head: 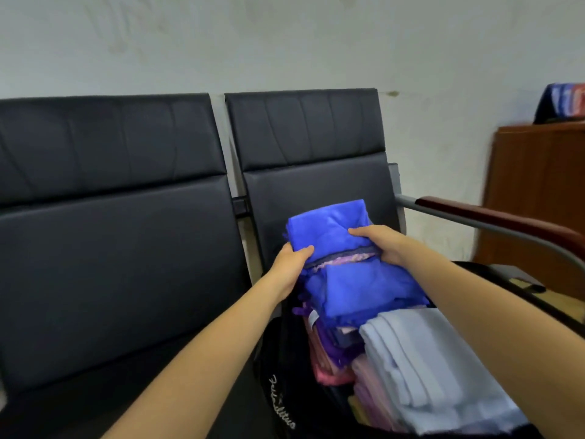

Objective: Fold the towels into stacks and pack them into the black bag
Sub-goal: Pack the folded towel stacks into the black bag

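- Step in hand, judged: seating a folded blue towel stack (332, 236) into the black bag (278, 397). To do it well, keep the stack squeezed flat from both sides and lower it level so the layers do not splay.
- Left hand (289, 264), at 9 o'clock of the stack: grip closed on its edge, thumb on top.
- Right hand (380, 242), at 3 o'clock: grip likewise clamped, thumb over the top fold.
- Stack sits above the bag mouth, 12 o'clock of the pale towels (421, 369) already packed.
- Bag rests on the black seats (110, 264).
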A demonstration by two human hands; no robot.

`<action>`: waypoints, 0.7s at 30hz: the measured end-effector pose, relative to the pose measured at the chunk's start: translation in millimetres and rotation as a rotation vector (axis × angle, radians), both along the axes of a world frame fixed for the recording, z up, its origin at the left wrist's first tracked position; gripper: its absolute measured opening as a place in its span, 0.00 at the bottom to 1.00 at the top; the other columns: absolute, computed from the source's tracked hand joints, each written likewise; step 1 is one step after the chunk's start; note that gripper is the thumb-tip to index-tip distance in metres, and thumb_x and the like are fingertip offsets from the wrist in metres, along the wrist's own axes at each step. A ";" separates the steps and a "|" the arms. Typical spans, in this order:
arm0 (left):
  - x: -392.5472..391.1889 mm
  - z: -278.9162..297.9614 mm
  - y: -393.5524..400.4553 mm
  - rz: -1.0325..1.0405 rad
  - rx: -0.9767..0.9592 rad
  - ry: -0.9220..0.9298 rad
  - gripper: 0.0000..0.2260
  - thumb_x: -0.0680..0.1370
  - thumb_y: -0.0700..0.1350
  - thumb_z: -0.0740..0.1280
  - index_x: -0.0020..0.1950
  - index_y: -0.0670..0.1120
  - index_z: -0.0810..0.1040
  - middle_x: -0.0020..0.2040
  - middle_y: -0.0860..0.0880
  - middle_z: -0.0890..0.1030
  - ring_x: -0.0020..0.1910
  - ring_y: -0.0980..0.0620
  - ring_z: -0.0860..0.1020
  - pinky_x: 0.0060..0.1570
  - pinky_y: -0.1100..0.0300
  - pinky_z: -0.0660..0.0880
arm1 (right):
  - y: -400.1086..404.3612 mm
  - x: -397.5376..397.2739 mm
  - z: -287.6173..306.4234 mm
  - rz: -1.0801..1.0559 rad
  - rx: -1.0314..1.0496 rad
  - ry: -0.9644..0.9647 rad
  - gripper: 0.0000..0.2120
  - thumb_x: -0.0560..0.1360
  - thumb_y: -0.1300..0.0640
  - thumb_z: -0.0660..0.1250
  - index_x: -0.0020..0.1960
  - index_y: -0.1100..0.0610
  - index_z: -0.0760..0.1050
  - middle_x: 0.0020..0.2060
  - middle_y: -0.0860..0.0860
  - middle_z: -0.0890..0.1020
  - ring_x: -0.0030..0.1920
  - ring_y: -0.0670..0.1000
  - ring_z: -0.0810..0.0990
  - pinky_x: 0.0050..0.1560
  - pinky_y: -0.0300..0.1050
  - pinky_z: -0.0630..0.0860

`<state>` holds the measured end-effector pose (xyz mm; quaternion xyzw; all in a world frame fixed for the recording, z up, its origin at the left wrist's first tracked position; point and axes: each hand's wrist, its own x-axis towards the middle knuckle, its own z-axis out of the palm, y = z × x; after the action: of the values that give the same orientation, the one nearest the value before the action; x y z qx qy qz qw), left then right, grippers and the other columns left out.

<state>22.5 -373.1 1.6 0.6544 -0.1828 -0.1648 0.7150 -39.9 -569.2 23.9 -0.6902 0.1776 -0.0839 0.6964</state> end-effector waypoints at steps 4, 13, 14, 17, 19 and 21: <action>-8.3 -30.7 -0.4 -0.097 0.272 0.054 0.07 0.79 0.42 0.63 0.52 0.45 0.80 0.51 0.43 0.82 0.46 0.45 0.77 0.42 0.58 0.69 | -5.7 -15.1 -12.0 0.131 -0.025 0.231 0.09 0.77 0.55 0.66 0.46 0.59 0.80 0.37 0.55 0.84 0.36 0.53 0.81 0.42 0.43 0.78; -15.7 -33.9 13.6 0.035 0.540 -0.184 0.19 0.82 0.51 0.56 0.61 0.37 0.75 0.51 0.39 0.81 0.46 0.42 0.79 0.43 0.58 0.76 | 12.6 -19.9 -12.9 -0.087 -0.532 0.226 0.27 0.73 0.41 0.69 0.62 0.60 0.75 0.53 0.55 0.81 0.51 0.55 0.80 0.49 0.46 0.75; -18.2 -32.7 17.8 0.021 0.625 -0.277 0.20 0.82 0.51 0.55 0.64 0.38 0.74 0.59 0.39 0.79 0.56 0.41 0.78 0.53 0.56 0.74 | 14.1 -20.7 -10.2 -0.146 -0.701 0.216 0.29 0.73 0.40 0.68 0.64 0.60 0.73 0.57 0.56 0.79 0.55 0.56 0.78 0.52 0.48 0.74; -31.9 -31.9 33.3 -0.034 0.705 -0.458 0.18 0.83 0.50 0.56 0.68 0.42 0.71 0.65 0.42 0.76 0.63 0.44 0.75 0.58 0.59 0.70 | 23.2 -32.0 -1.4 -0.244 -1.025 0.087 0.29 0.74 0.41 0.66 0.69 0.56 0.69 0.63 0.56 0.75 0.63 0.58 0.73 0.61 0.52 0.72; -44.7 -33.2 44.9 -0.021 0.678 -0.516 0.15 0.82 0.48 0.58 0.64 0.42 0.73 0.62 0.44 0.78 0.60 0.46 0.76 0.56 0.58 0.71 | 32.1 -44.5 2.1 -0.251 -1.042 -0.069 0.23 0.74 0.46 0.67 0.66 0.54 0.72 0.60 0.54 0.76 0.62 0.55 0.73 0.61 0.51 0.72; -58.1 -36.6 55.7 0.022 0.635 -0.568 0.09 0.80 0.45 0.61 0.56 0.42 0.76 0.54 0.46 0.80 0.52 0.47 0.79 0.53 0.55 0.74 | 46.7 -62.6 6.2 -0.236 -1.024 -0.215 0.16 0.75 0.52 0.67 0.62 0.54 0.75 0.58 0.52 0.77 0.60 0.52 0.75 0.61 0.47 0.72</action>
<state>-35.5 -317.4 -34.9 0.8634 -0.3057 -0.0186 0.4010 -102.5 -522.5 30.1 -0.9045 0.1182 -0.3077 0.2707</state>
